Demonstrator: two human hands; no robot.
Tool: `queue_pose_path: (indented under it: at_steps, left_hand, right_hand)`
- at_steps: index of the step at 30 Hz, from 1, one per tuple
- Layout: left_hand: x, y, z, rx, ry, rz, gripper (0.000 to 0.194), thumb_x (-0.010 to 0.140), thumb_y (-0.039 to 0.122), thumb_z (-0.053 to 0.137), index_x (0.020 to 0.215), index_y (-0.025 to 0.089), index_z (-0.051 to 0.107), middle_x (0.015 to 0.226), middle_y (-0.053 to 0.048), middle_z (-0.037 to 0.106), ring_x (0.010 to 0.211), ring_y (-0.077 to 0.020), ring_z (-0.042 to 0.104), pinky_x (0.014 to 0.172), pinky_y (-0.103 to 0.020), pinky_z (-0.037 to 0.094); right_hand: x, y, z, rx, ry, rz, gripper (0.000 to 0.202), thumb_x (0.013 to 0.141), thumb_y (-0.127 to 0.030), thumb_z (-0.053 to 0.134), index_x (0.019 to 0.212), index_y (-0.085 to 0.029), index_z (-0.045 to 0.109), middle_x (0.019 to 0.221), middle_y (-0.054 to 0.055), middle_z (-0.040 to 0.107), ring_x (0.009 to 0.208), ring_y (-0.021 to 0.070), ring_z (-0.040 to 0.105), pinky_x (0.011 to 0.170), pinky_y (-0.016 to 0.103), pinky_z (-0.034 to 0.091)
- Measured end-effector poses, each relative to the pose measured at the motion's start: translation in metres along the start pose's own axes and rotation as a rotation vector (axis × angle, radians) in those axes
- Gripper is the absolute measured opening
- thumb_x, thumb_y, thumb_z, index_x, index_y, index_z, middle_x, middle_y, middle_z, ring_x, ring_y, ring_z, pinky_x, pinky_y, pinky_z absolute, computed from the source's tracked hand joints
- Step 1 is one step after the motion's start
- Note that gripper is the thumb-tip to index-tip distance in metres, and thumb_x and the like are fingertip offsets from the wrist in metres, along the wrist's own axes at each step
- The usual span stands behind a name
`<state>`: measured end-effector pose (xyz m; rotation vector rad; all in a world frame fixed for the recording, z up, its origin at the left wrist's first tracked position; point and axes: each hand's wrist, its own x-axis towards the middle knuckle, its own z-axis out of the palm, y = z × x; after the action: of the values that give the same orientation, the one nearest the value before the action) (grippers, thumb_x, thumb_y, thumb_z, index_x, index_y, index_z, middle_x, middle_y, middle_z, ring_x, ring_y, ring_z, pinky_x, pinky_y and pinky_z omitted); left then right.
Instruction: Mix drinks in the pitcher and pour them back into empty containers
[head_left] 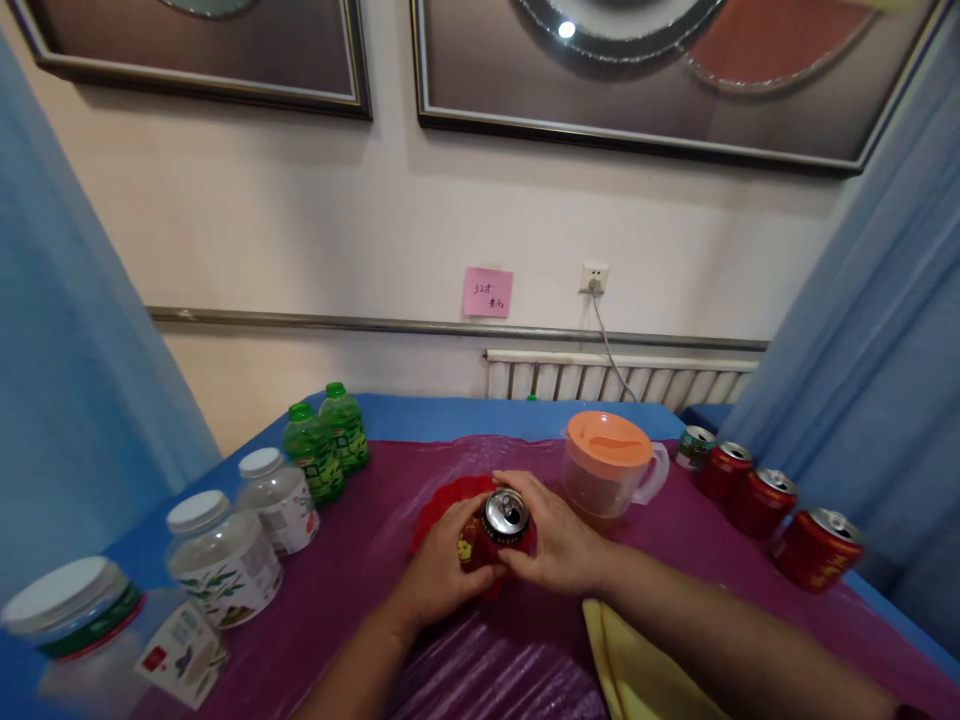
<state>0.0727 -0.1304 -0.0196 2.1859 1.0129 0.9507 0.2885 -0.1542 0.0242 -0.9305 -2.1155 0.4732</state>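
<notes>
A red drink can [504, 516] with a silver top and a dark band stands between my hands, slightly tilted towards me. My left hand [442, 570] wraps its left side, thumb across the front. From the right, my right hand [553, 540] closes on the same can with fingers behind it and thumb in front. The can's top looks opened at the tab. Beneath and behind the hands is a red scalloped dish [439, 503], mostly hidden by them. Whether the can rests in the dish or is above it, I cannot tell.
Left stand clear jars with white lids [225, 575] and two green bottles [313, 455]. A clear pitcher with an orange lid [609, 450] is behind my right hand. Several cans [763, 503] line the right edge. A yellow cloth [637, 660] lies below my right forearm on purple sheeting [360, 610].
</notes>
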Motion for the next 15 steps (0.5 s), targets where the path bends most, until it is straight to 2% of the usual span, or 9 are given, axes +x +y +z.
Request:
queue_pose_path:
  at_steps: [2, 4, 6, 8, 10, 12, 14, 15]
  left_hand:
    - [0.001, 0.003, 0.0, 0.011, -0.019, 0.004, 0.07, 0.07, 0.04, 0.083, 0.133, 0.023, 0.057, 0.135, -0.012, 0.064, 0.124, -0.0321, 0.06, 0.11, -0.049, 0.047]
    - [0.003, 0.004, 0.0, 0.016, -0.007, 0.009, 0.067, 0.07, 0.042, 0.083, 0.13, 0.023, 0.058, 0.133, -0.011, 0.065, 0.123, -0.0318, 0.061, 0.109, -0.049, 0.047]
    - [0.005, 0.003, 0.001, 0.023, 0.038, -0.011, 0.066, 0.071, 0.041, 0.083, 0.13, 0.023, 0.058, 0.133, -0.011, 0.065, 0.123, -0.0316, 0.061, 0.109, -0.049, 0.047]
    - [0.006, -0.001, 0.001, 0.034, 0.1, -0.053, 0.067, 0.07, 0.037, 0.083, 0.13, 0.021, 0.058, 0.132, -0.012, 0.065, 0.122, -0.0317, 0.061, 0.109, -0.051, 0.047]
    - [0.007, -0.004, 0.002, 0.056, 0.16, -0.092, 0.067, 0.069, 0.036, 0.082, 0.13, 0.02, 0.058, 0.13, -0.013, 0.066, 0.121, -0.0319, 0.062, 0.108, -0.051, 0.047]
    - [0.008, -0.007, 0.003, 0.082, 0.202, -0.106, 0.068, 0.069, 0.037, 0.082, 0.13, 0.019, 0.058, 0.129, -0.013, 0.066, 0.12, -0.0321, 0.063, 0.107, -0.051, 0.048]
    - [0.01, -0.007, 0.003, 0.108, 0.234, -0.115, 0.068, 0.068, 0.037, 0.082, 0.129, 0.02, 0.059, 0.128, -0.012, 0.067, 0.119, -0.0322, 0.064, 0.106, -0.051, 0.049]
    - [0.011, -0.007, 0.003, 0.118, 0.243, -0.123, 0.067, 0.067, 0.037, 0.082, 0.129, 0.02, 0.059, 0.128, -0.012, 0.068, 0.118, -0.0322, 0.064, 0.105, -0.051, 0.05]
  right_hand:
    - [-0.013, -0.004, 0.001, -0.026, 0.02, -0.015, 0.082, 0.075, -0.019, 0.072, 0.149, -0.016, 0.036, 0.148, 0.018, 0.05, 0.139, 0.0278, 0.048, 0.117, 0.045, 0.041]
    - [-0.03, -0.009, 0.002, -0.076, 0.095, -0.035, 0.079, 0.081, -0.023, 0.071, 0.151, -0.019, 0.035, 0.151, 0.017, 0.048, 0.141, 0.0292, 0.045, 0.117, 0.047, 0.04]
    - [-0.051, -0.011, -0.001, -0.129, 0.252, -0.042, 0.069, 0.087, -0.023, 0.067, 0.15, -0.024, 0.037, 0.149, 0.015, 0.049, 0.14, 0.0293, 0.046, 0.115, 0.048, 0.041]
    - [-0.07, -0.004, -0.013, -0.188, 0.481, -0.032, 0.058, 0.091, -0.021, 0.062, 0.145, -0.026, 0.043, 0.143, 0.014, 0.051, 0.135, 0.0294, 0.049, 0.111, 0.049, 0.043]
    - [-0.083, 0.015, -0.032, -0.266, 0.732, 0.007, 0.05, 0.091, -0.025, 0.062, 0.139, -0.024, 0.05, 0.138, 0.014, 0.052, 0.133, 0.0317, 0.049, 0.108, 0.054, 0.043]
    - [-0.087, 0.042, -0.057, -0.316, 0.945, 0.121, 0.049, 0.089, -0.035, 0.065, 0.134, -0.02, 0.054, 0.139, 0.017, 0.051, 0.133, 0.034, 0.047, 0.105, 0.056, 0.043]
    - [-0.086, 0.069, -0.08, -0.235, 1.019, 0.311, 0.054, 0.087, -0.048, 0.065, 0.131, -0.018, 0.056, 0.139, 0.018, 0.051, 0.127, 0.0328, 0.05, 0.102, 0.052, 0.045]
    - [-0.084, 0.081, -0.088, -0.139, 0.995, 0.404, 0.054, 0.086, -0.055, 0.064, 0.125, -0.018, 0.059, 0.134, 0.017, 0.057, 0.121, 0.0315, 0.054, 0.1, 0.049, 0.046]
